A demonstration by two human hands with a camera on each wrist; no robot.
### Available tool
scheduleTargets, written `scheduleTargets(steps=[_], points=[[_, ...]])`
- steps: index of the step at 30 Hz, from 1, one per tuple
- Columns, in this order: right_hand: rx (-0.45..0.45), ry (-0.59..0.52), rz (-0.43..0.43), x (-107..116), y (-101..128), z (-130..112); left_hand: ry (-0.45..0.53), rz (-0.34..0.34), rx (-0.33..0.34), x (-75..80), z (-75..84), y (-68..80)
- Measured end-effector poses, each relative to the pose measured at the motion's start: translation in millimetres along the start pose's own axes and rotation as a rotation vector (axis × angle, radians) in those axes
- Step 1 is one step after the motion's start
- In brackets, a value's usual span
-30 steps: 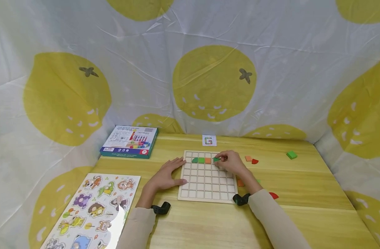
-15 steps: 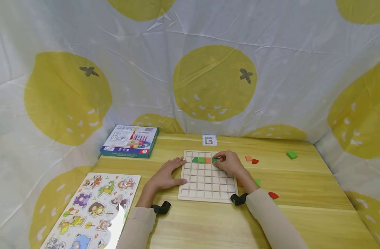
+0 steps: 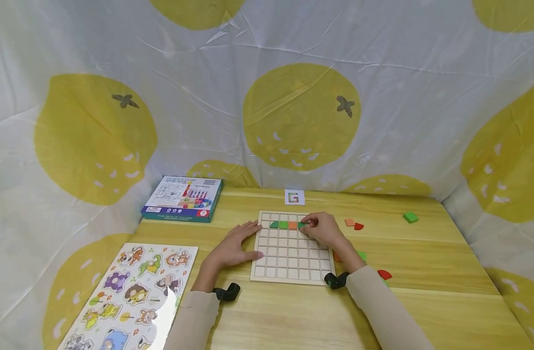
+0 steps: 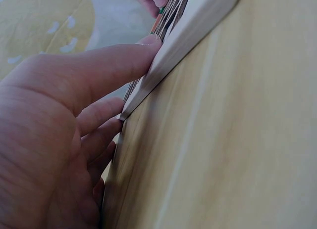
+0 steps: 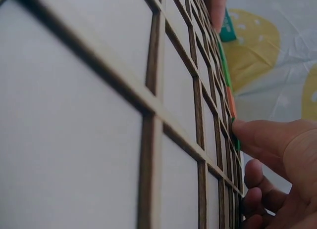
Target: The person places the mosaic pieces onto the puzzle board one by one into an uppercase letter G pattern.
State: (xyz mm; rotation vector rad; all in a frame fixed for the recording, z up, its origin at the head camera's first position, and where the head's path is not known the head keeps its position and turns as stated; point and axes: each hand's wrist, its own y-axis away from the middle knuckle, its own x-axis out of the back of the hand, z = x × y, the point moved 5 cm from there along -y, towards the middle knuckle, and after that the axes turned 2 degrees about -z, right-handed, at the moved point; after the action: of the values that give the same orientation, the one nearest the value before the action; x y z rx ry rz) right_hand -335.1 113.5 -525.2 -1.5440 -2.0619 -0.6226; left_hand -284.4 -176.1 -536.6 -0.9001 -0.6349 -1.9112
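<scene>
A square wooden grid board [image 3: 289,260] lies on the table before me. My left hand [image 3: 232,247] rests at its left edge, fingers spread; in the left wrist view, the thumb [image 4: 119,63] lies over the board's rim. My right hand [image 3: 324,229] pinches a dark green quarter-circle block [image 3: 300,225] in an upper row, right beside an orange square block [image 3: 293,225]. Left of these in the same row sit a light green square [image 3: 283,225] and another dark green quarter-circle [image 3: 274,225]. Fingertips partly cover the pinched block, whose green edge [image 5: 237,140] shows in the right wrist view.
A small pattern card [image 3: 294,197] lies behind the board. Loose orange [image 3: 349,222], red [image 3: 358,226] and green blocks [image 3: 410,217] lie to the right, some partly behind the right arm. At left are a boxed set [image 3: 182,199] and an animal puzzle board [image 3: 131,296].
My right hand has shifted slightly left, bringing the dark green quarter-circle block up beside the orange square; over the last half second it barely moves. The left hand stays put.
</scene>
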Motion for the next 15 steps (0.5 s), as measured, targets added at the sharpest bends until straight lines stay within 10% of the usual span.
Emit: scheduleTargets(steps=[15], points=[[0.070, 0.000, -0.029, 12, 12, 5, -0.003, -0.011, 0.000, 2.4, 3.5, 0.8]])
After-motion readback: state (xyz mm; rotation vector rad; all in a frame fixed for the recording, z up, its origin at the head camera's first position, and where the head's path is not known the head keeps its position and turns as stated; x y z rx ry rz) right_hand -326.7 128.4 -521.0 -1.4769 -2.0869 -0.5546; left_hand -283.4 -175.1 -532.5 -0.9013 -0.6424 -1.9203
